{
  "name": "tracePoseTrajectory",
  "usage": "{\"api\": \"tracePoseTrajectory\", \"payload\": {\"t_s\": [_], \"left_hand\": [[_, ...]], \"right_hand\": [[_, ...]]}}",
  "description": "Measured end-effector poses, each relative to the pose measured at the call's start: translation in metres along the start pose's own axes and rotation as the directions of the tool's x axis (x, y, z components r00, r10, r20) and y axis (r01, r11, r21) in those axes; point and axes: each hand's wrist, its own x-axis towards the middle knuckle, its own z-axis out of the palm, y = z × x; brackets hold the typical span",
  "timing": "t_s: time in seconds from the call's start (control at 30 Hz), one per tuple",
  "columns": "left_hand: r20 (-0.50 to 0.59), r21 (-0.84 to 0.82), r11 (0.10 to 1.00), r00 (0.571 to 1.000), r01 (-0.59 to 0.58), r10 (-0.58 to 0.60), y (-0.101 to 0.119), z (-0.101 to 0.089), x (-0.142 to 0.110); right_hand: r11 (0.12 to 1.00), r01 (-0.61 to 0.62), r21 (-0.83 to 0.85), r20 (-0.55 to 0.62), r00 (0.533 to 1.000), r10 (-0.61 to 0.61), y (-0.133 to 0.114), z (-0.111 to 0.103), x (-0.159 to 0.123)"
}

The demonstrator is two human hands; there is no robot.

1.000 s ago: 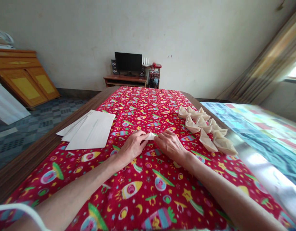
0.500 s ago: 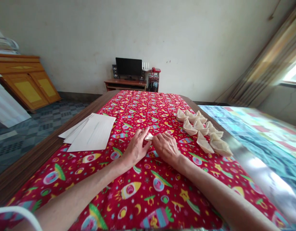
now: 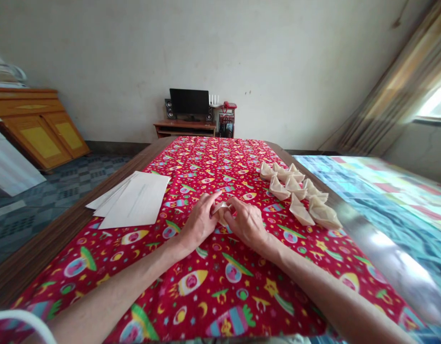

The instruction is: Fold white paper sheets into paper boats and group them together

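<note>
Between my two hands is a small folded piece of pale paper (image 3: 222, 206), held just above the red patterned cloth (image 3: 191, 306). My left hand (image 3: 202, 217) pinches its left side with thumb and fingers. From the right, my right hand (image 3: 247, 220) grips the other side, fingers bent over it. Much of the folded paper is hidden by the fingers. Several folded paper boats (image 3: 295, 191) sit in a cluster to the right of my hands. On the left lies a fanned stack of flat paper sheets (image 3: 134, 200).
The cloth covers a long brown wooden table (image 3: 134, 165). A monitor (image 3: 189, 102) with speakers stands on a desk (image 3: 184, 126) beyond it. At the right is a bed (image 3: 367, 191); at the left, a wooden cabinet (image 3: 37, 124). A white curved cable (image 3: 23, 313) shows at lower left.
My right hand has turned and opened its grip slightly, so its thumb now shows under the folded paper. More of the paper is visible. The view has shifted a little.
</note>
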Motion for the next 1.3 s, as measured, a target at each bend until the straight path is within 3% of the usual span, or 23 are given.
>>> {"api": "tracePoseTrajectory", "payload": {"t_s": [0.27,0.4,0.53,0.67,0.87,1.03,1.13,1.23,1.3], "left_hand": [[0.011,-0.022,1.0,1.0,-0.018,0.018,0.0,0.002,-0.005],[0.019,-0.019,1.0,1.0,-0.022,0.022,-0.004,0.001,-0.005],[0.109,-0.006,0.996,0.99,-0.085,0.085,-0.008,-0.001,-0.008],[0.211,0.043,0.982,0.963,-0.183,0.171,-0.009,-0.004,-0.012],[0.403,0.191,0.922,0.883,-0.338,0.24,-0.004,-0.014,-0.014],[0.431,0.206,0.907,0.866,-0.366,0.252,-0.004,-0.016,-0.015],[0.357,0.117,0.942,0.899,-0.313,0.254,-0.007,-0.013,-0.017],[0.238,-0.019,0.983,0.954,-0.182,0.181,-0.012,-0.008,-0.016],[0.224,-0.082,0.994,0.971,-0.071,0.087,-0.014,-0.007,-0.014]], "right_hand": [[0.996,-0.001,-0.084,0.189,0.982,0.017,-0.001,-0.009,0.002],[0.976,0.003,-0.219,0.268,0.962,0.057,0.002,-0.011,0.0],[0.928,0.116,-0.355,0.368,0.93,0.024,0.004,-0.014,-0.002],[0.892,0.288,-0.349,0.456,0.884,-0.107,0.007,-0.023,-0.005],[0.854,0.39,-0.344,0.472,0.858,-0.202,0.02,-0.034,-0.008],[0.856,0.422,-0.299,0.414,0.865,-0.282,0.028,-0.032,-0.01],[0.921,0.355,-0.162,0.334,0.898,-0.287,0.029,-0.026,-0.015],[0.989,0.146,0.033,0.254,0.955,-0.15,0.03,-0.019,-0.019],[0.991,0.011,0.131,0.246,0.968,-0.043,0.032,-0.016,-0.02]]}}
